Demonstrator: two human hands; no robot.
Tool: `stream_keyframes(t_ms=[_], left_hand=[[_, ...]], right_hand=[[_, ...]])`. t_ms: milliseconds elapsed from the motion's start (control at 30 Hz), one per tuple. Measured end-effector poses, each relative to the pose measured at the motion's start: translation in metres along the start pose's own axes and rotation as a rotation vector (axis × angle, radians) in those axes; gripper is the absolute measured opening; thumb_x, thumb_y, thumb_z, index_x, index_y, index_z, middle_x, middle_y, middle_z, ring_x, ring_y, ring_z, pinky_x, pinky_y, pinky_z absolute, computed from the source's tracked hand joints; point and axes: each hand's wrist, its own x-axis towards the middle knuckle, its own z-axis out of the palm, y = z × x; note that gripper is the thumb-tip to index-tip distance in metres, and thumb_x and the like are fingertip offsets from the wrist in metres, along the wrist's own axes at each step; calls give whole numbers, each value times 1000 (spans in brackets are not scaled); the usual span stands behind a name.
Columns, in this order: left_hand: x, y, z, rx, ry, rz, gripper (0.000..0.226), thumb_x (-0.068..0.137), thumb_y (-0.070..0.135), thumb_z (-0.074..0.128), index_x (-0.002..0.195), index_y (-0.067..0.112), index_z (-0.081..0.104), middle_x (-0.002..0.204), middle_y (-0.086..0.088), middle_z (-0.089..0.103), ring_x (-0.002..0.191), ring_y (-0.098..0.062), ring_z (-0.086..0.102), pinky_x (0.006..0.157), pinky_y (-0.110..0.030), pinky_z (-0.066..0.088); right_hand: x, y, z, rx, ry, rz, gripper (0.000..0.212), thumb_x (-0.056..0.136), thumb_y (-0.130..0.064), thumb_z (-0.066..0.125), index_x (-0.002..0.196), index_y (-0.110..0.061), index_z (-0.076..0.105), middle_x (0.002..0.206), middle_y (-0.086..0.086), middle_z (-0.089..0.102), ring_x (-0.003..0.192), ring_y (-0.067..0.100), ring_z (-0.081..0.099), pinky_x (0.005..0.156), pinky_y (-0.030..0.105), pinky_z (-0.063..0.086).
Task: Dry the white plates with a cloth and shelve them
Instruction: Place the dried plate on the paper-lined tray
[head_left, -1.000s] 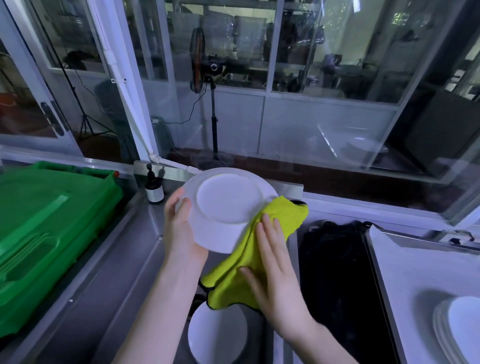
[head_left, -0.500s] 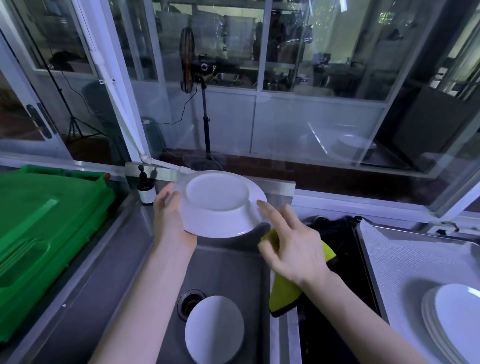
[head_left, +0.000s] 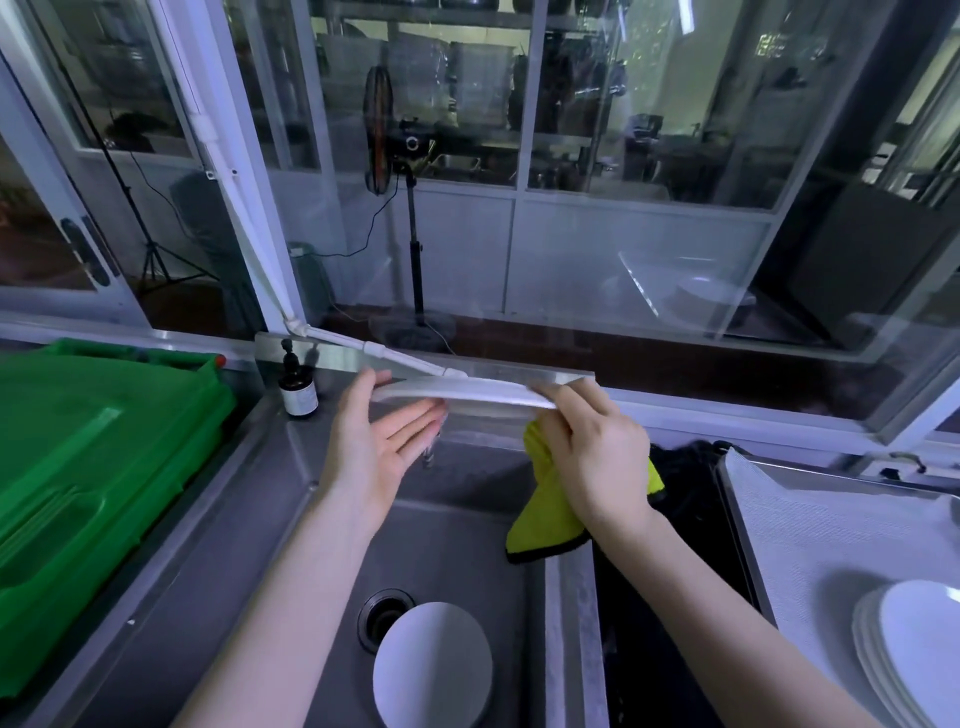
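bottle (head_left: 297, 395) label too blurred, no legible text

Both bare forearms reached forward and inward, the left hand (head_left: 382, 449) palm-up with straight fingers (head_left: 423, 423) and thumb at the left rim of the white plate (head_left: 467, 393), the right hand (head_left: 597, 447) curled, pinching the right rim and bunching the yellow cloth (head_left: 545, 519).

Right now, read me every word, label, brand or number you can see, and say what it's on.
No text here can be read.
Label on the small dark bottle: too small and blurred to read.
No writing shows on the green bin, the held white plate or the yellow cloth.
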Motion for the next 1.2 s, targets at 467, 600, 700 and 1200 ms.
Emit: stream_keyframes(t_ms=[467, 600, 700, 1200], left_hand=[[29, -42, -1, 740, 2, 433, 16, 95, 13, 66, 103, 28, 67, 96, 17, 69, 89, -5, 64, 86, -54, 57], [34, -55, 16, 774, -61, 371, 17, 96, 15, 63, 102, 30, 68, 95, 20, 68, 86, 3, 63, 87, -48, 56], [36, -75, 36, 680, -126, 228, 25, 97, 15, 62, 93, 39, 64, 99, 12, 68, 90, -16, 64, 86, -49, 56], [-59, -240, 185, 718, -425, -69, 19, 96, 18, 63, 90, 36, 66, 99, 0, 73, 98, -28, 69, 91, -58, 57]], right_hand=[[-30, 41, -29, 302, -32, 555, 14, 86, -29, 71, 81, -39, 63, 65, -18, 66, 63, 0, 60, 62, 20, 43], [-56, 57, -55, 362, -161, 517, 72, 81, -22, 74, 137, -53, 41, 88, -19, 70, 83, -3, 65, 71, 7, 45], [-84, 71, -82, 284, -217, 495, 90, 80, -19, 76, 146, -54, 26, 93, -16, 70, 86, 5, 65, 74, 10, 46], [-178, 168, -195, 38, 212, 930, 75, 84, -22, 70, 148, -37, 34, 67, -9, 47, 67, 9, 53, 63, 16, 41]])
